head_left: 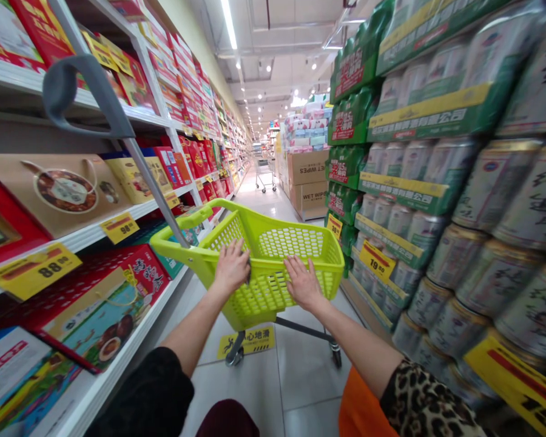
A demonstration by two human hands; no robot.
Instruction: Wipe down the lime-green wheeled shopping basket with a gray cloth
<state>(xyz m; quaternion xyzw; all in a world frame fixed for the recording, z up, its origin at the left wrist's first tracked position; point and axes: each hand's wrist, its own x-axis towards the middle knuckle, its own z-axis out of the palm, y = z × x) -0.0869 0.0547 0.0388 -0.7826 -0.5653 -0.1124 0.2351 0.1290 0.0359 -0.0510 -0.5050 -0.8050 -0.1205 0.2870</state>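
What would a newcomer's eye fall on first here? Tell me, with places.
The lime-green cart in the middle, with the left hand and right hand on it, probably stands out first. Next come stacked cans along the right and red boxes on the shelves at left.

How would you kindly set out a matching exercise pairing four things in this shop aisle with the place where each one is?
Things:
1. Lime-green perforated plastic basket
2. Looped grey handle
3. Brown cardboard cartons marked WET WIPES
4. Yellow rectangular price tag reading 88

Places:
A. Farther down the aisle, beneath wrapped pastel packs
B. On a white shelf edge, at the left
C. Above small dark caster wheels, near the picture's middle
D. On a straight silver-grey pole, at the upper left

Pairs: 1-C, 2-D, 3-A, 4-B.
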